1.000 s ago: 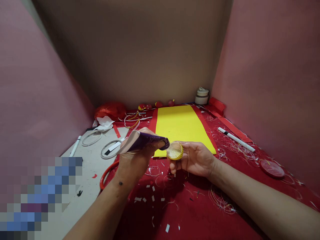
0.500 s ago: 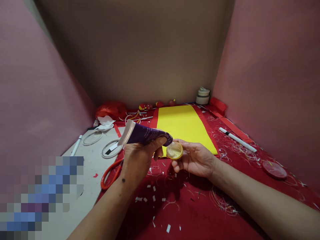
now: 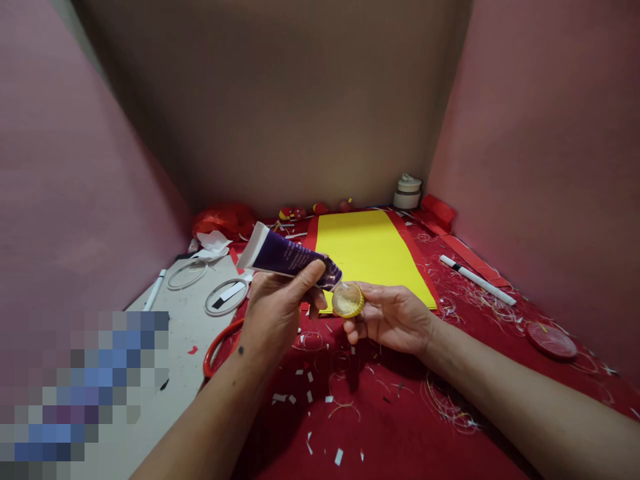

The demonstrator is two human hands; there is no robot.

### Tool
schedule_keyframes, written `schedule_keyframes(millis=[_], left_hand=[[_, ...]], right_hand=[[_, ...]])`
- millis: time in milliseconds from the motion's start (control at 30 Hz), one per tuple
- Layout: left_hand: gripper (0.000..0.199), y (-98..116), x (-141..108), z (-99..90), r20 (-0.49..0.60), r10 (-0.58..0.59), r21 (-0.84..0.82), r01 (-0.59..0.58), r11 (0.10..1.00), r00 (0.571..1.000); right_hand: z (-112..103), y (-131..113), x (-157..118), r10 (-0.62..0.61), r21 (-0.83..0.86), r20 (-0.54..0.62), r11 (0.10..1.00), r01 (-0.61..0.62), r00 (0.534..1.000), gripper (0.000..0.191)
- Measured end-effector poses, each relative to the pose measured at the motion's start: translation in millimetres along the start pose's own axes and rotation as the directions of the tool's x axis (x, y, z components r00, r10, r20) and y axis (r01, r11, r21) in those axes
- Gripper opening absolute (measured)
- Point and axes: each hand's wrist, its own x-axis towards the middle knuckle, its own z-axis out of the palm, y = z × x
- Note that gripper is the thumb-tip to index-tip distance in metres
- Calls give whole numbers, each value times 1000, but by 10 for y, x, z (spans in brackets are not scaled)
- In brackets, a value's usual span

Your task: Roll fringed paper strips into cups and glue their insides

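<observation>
My left hand (image 3: 283,297) is closed round a dark purple squeeze tube (image 3: 287,255) with a pale flat end, thumb pressed on its side. The tube tilts down to the right, and its tip meets the rim area of a small round yellow-edged piece (image 3: 349,301). Between the fingertips of my right hand (image 3: 393,317) this piece is held with its whitish, hollow-looking face toward me. Whether glue has come out at the tip is too small to tell. Beneath both hands lies a stack of yellow corrugated sheets (image 3: 363,247) with red edges.
Red-handled scissors (image 3: 215,353) lie partly under my left forearm. On the grey board (image 3: 185,360) are clear rings (image 3: 225,298) and a white marker (image 3: 156,290). Another white marker (image 3: 477,280), a red disc (image 3: 551,341) and loose thread lie rightward. A white container (image 3: 407,192) stands at the back.
The tube has turned in my left hand, so its printed side faces me more and its flat end sits higher. The round piece has tilted slightly in my right hand.
</observation>
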Motion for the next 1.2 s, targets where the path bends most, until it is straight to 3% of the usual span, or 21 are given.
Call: schedule_keyframes(millis=[167, 367, 533, 667, 867, 1200], left_hand=[[16, 53, -24, 31, -30, 24, 52, -23, 998, 999], [13, -37, -29, -11, 0, 85, 38, -85, 996, 996], [14, -33, -39, -11, -27, 71, 63, -69, 996, 997], [12, 11, -26, -3, 41, 18, 12, -19, 1000, 999], [12, 35, -20, -24, 125, -23, 63, 15, 998, 992], [7, 13, -55, 33, 19, -37, 196, 33, 980, 999]], right_hand=[[-9, 2, 5, 8, 2, -31, 1000, -8, 999, 26], [-6, -4, -7, 19, 12, -49, 1000, -19, 999, 27], [-8, -3, -6, 29, 8, -61, 1000, -28, 998, 25], [-6, -6, -9, 21, -4, -52, 1000, -22, 998, 25], [-1, -7, -14, 4, -16, -27, 1000, -4, 1000, 25], [23, -13, -25, 20, -31, -59, 999, -22, 998, 26]])
